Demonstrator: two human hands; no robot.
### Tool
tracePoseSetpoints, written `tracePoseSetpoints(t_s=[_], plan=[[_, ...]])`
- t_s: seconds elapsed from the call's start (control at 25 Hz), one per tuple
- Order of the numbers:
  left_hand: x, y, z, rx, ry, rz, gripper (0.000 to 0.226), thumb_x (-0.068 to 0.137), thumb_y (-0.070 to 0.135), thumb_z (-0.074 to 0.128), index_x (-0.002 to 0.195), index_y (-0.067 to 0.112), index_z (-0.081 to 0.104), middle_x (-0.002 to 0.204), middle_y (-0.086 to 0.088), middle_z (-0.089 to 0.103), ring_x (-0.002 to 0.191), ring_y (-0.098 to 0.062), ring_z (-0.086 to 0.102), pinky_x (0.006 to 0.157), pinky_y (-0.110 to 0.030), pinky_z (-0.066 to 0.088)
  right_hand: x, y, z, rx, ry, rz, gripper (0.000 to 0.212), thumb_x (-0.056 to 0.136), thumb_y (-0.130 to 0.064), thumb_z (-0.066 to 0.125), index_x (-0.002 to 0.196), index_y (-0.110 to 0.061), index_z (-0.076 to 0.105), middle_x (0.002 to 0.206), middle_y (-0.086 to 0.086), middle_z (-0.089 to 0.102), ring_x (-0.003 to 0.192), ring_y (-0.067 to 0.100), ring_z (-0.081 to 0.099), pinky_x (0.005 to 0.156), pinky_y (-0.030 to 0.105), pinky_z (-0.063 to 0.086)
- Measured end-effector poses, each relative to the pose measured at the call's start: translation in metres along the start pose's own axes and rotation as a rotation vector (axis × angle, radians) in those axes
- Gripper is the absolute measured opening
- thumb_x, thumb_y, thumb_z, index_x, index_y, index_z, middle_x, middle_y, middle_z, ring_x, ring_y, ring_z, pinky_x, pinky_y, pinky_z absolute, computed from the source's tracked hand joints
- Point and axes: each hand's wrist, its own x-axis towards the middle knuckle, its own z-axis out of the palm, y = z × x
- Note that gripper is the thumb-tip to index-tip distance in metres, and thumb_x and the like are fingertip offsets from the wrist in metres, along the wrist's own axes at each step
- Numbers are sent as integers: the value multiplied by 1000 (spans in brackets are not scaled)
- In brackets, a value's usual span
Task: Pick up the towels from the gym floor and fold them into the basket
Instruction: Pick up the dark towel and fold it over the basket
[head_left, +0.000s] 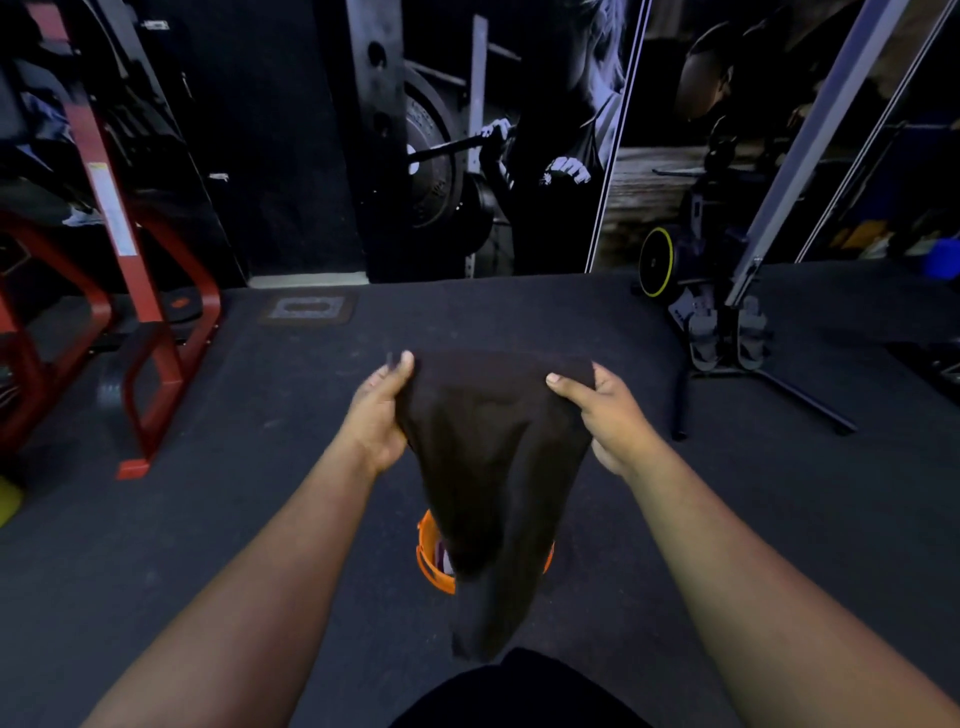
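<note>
One dark rubber gym floor (260, 519) spreading below, carrying a red steel machine frame (156, 322) at left. Hanging over a round orange plastic basket (431, 566), one dark brown cloth towel (488, 457). Pinching its top corners, thumbs over the edge: left hand (376, 410), right hand (605, 410), both grips clenched on the fabric.

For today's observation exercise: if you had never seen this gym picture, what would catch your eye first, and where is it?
First, the dark towel held up in the centre, gripped at its top corners by the left hand and right hand, its lower end hanging down. Behind it on the floor, the bright orange basket peeks out. At the left edge stands a red machine frame.
</note>
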Motion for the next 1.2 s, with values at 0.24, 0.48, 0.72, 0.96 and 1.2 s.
tracePoseSetpoints(t_s=[0.24, 0.48, 0.72, 0.96, 1.2], plan=[[-17, -24, -17, 274, -126, -65, 37, 85, 19, 77, 120, 10, 72, 115, -11, 76, 106, -24, 72, 90, -36, 58, 4, -19, 4, 70, 73, -39, 13, 96, -4, 66, 106, -11, 68, 106, 10, 77, 98, 21, 74, 88, 33, 60], [-20, -25, -4, 507, -224, -61, 15, 97, 14, 67, 111, 13, 73, 106, -8, 78, 96, -21, 73, 80, -30, 57, 16, -27, -13, 140, 169, -73, 25, 96, -13, 67, 120, -6, 66, 113, 14, 74, 105, 25, 72, 87, 35, 60], [-6, 24, 51, 329, -129, 70, 12, 104, 12, 57, 101, 12, 69, 91, -3, 78, 80, -11, 73, 69, -22, 58, -11, 15, -39, -46, -39, 127, 57, 77, -49, 78, 120, -16, 64, 113, -6, 76, 118, 21, 63, 97, 40, 50], [0, 15, 9, 554, -260, -50, 33, 91, 18, 77, 123, 14, 70, 119, -5, 76, 114, -22, 71, 99, -35, 57, 1, 1, -29, -4, 70, -27, 20, 99, -5, 61, 117, -10, 67, 112, 8, 77, 103, 19, 73, 80, 27, 60], [0, 16, 19, 421, -112, 12, 10, 101, 6, 60, 101, 7, 70, 85, -2, 78, 73, -9, 72, 63, -19, 56, -5, 3, -37, -95, -23, 96, 25, 97, -24, 64, 119, -11, 67, 115, 9, 75, 102, 15, 73, 96, 37, 57]])
